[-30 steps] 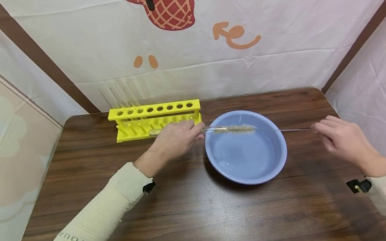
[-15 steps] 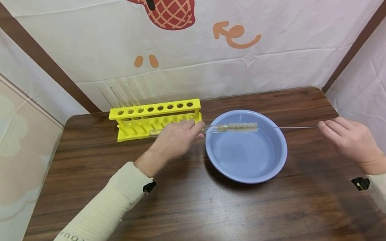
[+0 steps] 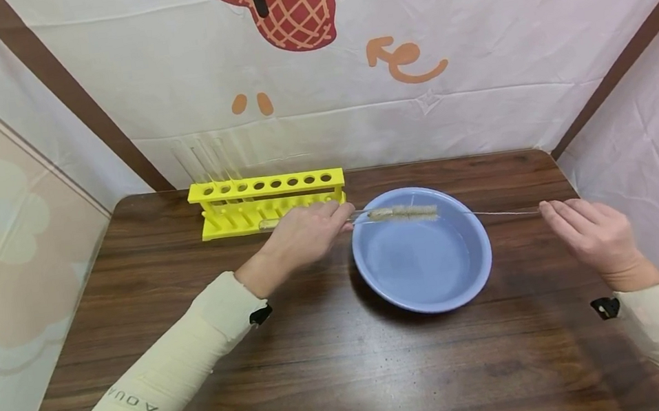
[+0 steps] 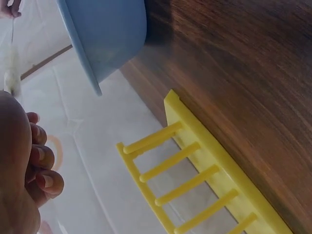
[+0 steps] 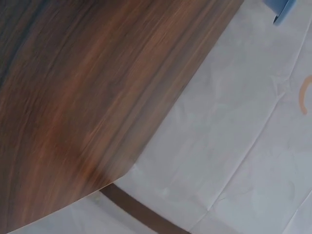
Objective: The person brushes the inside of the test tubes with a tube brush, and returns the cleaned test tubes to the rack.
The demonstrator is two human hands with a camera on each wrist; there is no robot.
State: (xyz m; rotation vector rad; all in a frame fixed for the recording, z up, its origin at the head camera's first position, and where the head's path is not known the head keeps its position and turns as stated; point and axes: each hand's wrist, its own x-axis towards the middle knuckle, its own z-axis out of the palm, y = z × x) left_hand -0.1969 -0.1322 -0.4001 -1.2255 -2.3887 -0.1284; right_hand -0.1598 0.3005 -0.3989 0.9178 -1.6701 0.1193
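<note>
My left hand (image 3: 308,234) grips a glass test tube (image 3: 269,224) that lies nearly level above the table, its closed end sticking out to the left. The tube's mouth points right, over the blue basin. Beige bristles of a test tube brush (image 3: 414,212) show at the mouth, partly inside the glass. At the far end of the brush's thin wire handle (image 3: 502,212), my right hand (image 3: 592,235) pinches the wire. In the left wrist view the curled fingers (image 4: 41,156) of my left hand show, but the tube within them is hidden. The right wrist view shows neither hand nor brush.
The blue basin (image 3: 363,267) with water stands below the brush. Behind my left hand is a yellow test tube rack (image 3: 264,185) with several pegs and holes. A few glass tubes (image 3: 214,161) stand in its left holes. A printed cloth wall (image 3: 320,137) borders the table's back edge.
The right hand has moved right over the second, drawing the brush slightly out of the tube, then back a touch left. The left hand has stayed in nearly the same place.
</note>
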